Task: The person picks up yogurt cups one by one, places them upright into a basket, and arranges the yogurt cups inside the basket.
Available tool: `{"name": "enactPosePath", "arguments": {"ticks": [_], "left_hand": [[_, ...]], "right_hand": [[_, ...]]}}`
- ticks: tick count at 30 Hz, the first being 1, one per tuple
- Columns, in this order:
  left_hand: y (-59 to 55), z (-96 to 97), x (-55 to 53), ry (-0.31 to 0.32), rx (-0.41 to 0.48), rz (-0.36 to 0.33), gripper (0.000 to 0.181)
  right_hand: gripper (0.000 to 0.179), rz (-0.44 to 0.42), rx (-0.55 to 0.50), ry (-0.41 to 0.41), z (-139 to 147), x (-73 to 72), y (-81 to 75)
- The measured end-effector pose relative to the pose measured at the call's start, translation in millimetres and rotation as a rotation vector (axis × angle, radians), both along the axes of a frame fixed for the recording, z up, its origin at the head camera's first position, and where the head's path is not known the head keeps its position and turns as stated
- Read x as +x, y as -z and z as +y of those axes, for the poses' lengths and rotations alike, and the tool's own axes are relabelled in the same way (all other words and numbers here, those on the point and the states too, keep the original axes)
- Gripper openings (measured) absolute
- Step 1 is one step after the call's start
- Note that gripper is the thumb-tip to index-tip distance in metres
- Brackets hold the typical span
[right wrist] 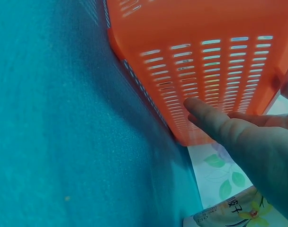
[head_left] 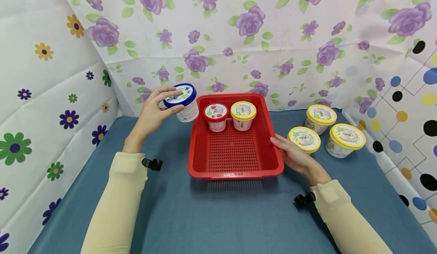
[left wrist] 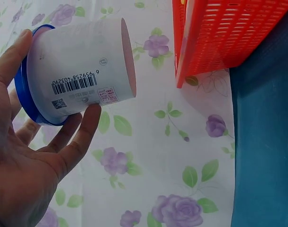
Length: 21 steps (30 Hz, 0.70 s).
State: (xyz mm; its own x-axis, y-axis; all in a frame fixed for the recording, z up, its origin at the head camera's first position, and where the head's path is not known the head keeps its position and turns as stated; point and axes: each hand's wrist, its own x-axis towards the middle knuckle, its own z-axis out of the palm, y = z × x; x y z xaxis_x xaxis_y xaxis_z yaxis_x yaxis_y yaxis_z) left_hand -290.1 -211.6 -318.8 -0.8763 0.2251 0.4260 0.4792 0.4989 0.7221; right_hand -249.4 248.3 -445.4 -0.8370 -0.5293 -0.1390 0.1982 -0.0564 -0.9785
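Note:
My left hand (head_left: 155, 106) holds a white tub with a blue lid (head_left: 187, 111), tilted, beside the left rim of a red plastic basket (head_left: 235, 175). In the left wrist view the thumb and fingers lie around the blue-lidded tub (left wrist: 82, 66), and a barcode shows on its side. My right hand (head_left: 295, 155) holds the basket's right side, with fingers against the slotted outer wall (right wrist: 167, 71) and a digit at the rim. Inside the basket, toward the back, a red-lidded tub (head_left: 216, 116) stands next to a yellow-lidded tub (head_left: 243, 115).
Right of the basket stand three more yellow-lidded tubs: one at the back (head_left: 321, 118), one at the right (head_left: 345, 140) and one (head_left: 304, 139) close behind my right hand. A blue cloth (head_left: 218, 220) covers the table. Flowered sheeting (head_left: 232, 37) hangs behind it.

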Motion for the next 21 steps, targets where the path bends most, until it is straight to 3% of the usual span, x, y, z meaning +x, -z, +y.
{"name": "enactPosePath", "arguments": {"ticks": [5,14,21], "left_hand": [[-3.0,5.1,-1.4,0.026,0.012,0.014,0.047],[-8.7,16.8,-2.0,0.061,0.033,-0.023,0.047],[-14.6,28.2,-5.0,0.094,0.036,0.001,0.045]], "right_hand": [[0.06,0.005,-0.011,-0.008,-1,0.1,0.6],[0.061,0.003,-0.014,-0.015,0,-0.4,0.5],[0.06,0.007,-0.012,-0.019,0,-0.4,-0.4]]}}
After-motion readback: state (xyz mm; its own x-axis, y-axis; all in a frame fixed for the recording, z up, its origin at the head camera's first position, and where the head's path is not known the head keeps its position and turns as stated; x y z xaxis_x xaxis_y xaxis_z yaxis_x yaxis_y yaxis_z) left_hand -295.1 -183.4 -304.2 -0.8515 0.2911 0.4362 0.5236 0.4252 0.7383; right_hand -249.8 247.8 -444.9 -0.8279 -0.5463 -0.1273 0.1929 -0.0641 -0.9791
